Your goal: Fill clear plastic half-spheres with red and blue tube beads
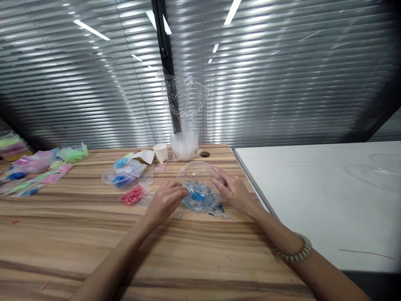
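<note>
A clear round plastic bowl (200, 167) stands on the wooden table, with small blue pieces (198, 195) showing in its lower part. At its right rim, my right hand (234, 190) grips the bowl, thumb on the near side of the edge. My left hand (169, 198) is closed, its fingertips pressed together at the bowl's left edge. What lies between those fingertips is hidden. Loose blue and clear bits (219, 211) are scattered on the wood just below the bowl, near my right wrist.
A bag of red pieces (133, 195), a clear container with blue contents (122, 177) and a paper cup (161, 153) are to the left. A tall plastic bag of clear cups (184, 144) stands behind. Colourful packets (37, 167) lie far left; a white tabletop (313, 188) adjoins right.
</note>
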A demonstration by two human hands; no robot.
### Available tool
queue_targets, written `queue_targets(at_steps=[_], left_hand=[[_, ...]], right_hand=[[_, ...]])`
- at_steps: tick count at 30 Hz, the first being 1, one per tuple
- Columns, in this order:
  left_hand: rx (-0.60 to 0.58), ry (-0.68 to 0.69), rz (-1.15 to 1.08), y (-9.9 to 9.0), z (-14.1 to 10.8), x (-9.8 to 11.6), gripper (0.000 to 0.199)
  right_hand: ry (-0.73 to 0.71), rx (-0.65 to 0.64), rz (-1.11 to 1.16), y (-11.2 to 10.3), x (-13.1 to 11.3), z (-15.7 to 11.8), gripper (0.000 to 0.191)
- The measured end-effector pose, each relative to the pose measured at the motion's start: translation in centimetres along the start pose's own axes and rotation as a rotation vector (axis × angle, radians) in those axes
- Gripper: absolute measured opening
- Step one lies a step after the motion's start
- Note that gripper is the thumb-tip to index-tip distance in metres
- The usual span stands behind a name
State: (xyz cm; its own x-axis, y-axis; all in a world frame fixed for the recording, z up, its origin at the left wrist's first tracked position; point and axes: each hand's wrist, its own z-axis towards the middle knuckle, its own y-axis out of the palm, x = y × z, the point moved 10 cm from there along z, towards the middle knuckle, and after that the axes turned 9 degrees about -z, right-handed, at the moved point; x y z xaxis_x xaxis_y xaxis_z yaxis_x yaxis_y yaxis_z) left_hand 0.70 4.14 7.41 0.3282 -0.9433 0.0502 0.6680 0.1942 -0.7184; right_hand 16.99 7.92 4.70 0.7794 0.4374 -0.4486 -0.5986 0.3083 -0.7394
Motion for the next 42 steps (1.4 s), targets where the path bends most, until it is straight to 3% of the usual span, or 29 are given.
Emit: queue_targets(at_steps=[5,10,18,21,26,29,42], left_hand=[[-0.018,-0.014,0.060,0.2,0.0,-0.3,0.009],[0.041,-0.030,0.107,-0.9,0.4,-0.3,0.007],[0.056,-0.094,0.059,-1.2,0.3,-0.6,0.005],[-0.009,-0.128,-0.021,-0.4,0.2,-0.8,0.008],[-0.249,-0.217,-0.176,2.5,-0.6,-1.3,0.016],[-0.335,-0.258,-0.233,3.7,-1.2,-1.7,0.017],[-0.383,-0.299,-0.330,4.9,-1.8,-2.1,0.012]], right_hand=[[0.004,0.011,-0.025,-0.2,-0.1,0.0,0.054],[0.011,0.012,-0.035,-0.1,0.2,0.0,0.054],[0.110,0.109,-0.083,-1.1,1.3,-0.2,0.057],[0.143,0.145,-0.087,-1.6,1.6,-0.2,0.057],[0.168,0.157,-0.076,-1.7,1.8,-0.2,0.057],[0.172,0.166,-0.080,-1.8,1.8,-0.2,0.058],[0.152,0.168,-0.087,-1.5,1.9,-0.2,0.058]])
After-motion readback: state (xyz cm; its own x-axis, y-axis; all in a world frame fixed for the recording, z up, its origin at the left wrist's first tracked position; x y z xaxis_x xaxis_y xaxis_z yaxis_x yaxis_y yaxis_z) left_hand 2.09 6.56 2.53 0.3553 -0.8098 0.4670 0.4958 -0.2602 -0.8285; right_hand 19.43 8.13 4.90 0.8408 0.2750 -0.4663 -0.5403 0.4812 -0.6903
